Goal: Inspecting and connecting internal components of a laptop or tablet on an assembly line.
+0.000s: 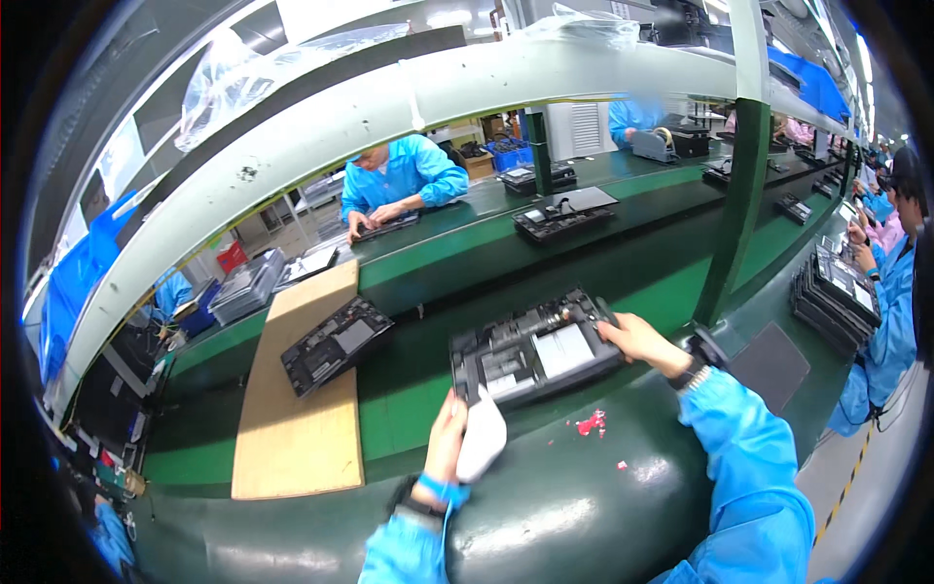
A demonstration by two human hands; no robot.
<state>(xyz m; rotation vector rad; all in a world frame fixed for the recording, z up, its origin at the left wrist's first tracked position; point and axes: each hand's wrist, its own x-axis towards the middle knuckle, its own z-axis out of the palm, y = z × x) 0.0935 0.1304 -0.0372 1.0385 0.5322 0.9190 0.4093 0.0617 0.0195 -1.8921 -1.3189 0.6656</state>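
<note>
Between my hands is an opened laptop base, black, with its inner boards and a pale rectangular part showing. My right hand grips its right edge, thumb on top. At the near left corner, my left hand is closed on the base, its fingers partly hidden. A white, rounded piece hangs beside that hand below the corner; I cannot tell what it is or whether the fingers hold it. To the left, another opened laptop base lies tilted, partly over a wooden board.
Red scraps lie on the dark green bench near me. A green post rises at the right, before a stack of laptop bases. Across the line, a person in blue works behind another laptop base.
</note>
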